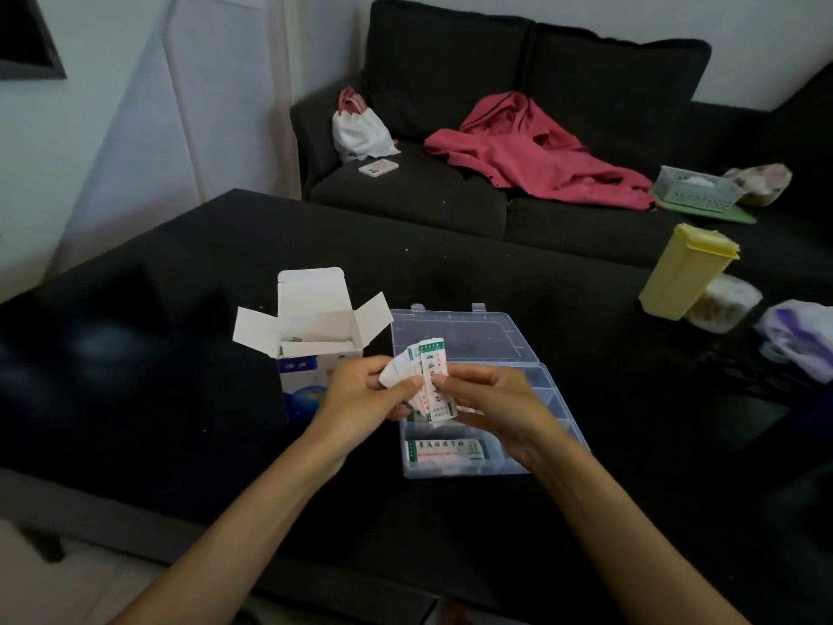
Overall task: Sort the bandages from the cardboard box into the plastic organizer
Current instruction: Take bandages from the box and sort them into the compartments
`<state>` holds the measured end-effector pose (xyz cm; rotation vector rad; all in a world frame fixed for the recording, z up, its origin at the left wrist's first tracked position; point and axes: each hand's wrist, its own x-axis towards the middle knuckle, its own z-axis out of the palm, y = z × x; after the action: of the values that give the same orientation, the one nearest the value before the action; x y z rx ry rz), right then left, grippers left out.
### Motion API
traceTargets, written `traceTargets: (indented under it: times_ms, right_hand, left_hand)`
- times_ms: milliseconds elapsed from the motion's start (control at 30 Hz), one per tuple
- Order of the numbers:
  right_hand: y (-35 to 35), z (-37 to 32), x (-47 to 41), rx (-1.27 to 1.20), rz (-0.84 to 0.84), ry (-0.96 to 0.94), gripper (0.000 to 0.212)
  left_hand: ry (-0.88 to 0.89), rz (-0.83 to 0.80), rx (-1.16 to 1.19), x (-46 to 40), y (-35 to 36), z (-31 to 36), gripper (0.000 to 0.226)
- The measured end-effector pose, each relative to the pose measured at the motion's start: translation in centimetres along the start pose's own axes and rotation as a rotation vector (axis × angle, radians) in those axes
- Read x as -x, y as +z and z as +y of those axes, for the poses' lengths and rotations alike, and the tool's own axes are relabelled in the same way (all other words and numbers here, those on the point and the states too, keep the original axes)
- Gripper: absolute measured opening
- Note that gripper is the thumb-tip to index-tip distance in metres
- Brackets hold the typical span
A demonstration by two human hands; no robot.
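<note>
bandages (432, 384) (fanned) between both hands

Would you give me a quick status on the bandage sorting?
Left hand, right hand both pinching bandages. Organizer open, some already in. Box open. Nothing blocking.

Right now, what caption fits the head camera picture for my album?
Both hands, left hand and right hand, hold bandages over the plastic organizer beside the cardboard box.

Your hands (360, 390) cover the organizer's (450, 471) middle compartments; the bandages' (430, 385) print is too blurred to read.
</note>
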<state>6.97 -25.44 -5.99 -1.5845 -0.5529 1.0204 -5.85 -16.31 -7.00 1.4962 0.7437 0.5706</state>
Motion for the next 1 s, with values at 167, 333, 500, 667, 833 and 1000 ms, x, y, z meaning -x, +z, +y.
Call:
traceTargets:
  times_ms: [167,333,500,667,833,1000]
  right_hand:
    - [0.0,0.1,-0.4,0.019,0.025,-0.036,0.014]
    - [-0.5,-0.1,-0.6,0.066,0.031,-0.060,0.016]
    - [-0.9,0.0,-0.8,0.031,-0.048,-0.002,0.019]
    - [-0.8,0.0,-0.7,0.080,-0.105,0.006,0.017]
    - [-0.7,0.1,-0.7,0.094,-0.073,-0.033,0.017]
    - [-1.1,0.1,-0.9,-0.022,-0.013,-0.018,0.021]
  left_hand:
    - [0.021,0.008,0.017,-0.3,0.1,-0.3,0.011]
    - [-0.022,-0.054,0.062,-0.4,-0.3,-0.3,0.010]
    - [-0.006,-0.055,0.048,-0.4,-0.7,-0.2,0.013]
    - [-0.007,-0.103,-0.003,-0.3,-0.7,-0.5,0.010]
    - [0.034,-0.034,-0.030,-0.3,-0.5,-0.7,0.012]
    - [0.032,-0.024,-0.012,-0.4,-0.4,-0.7,0.005]
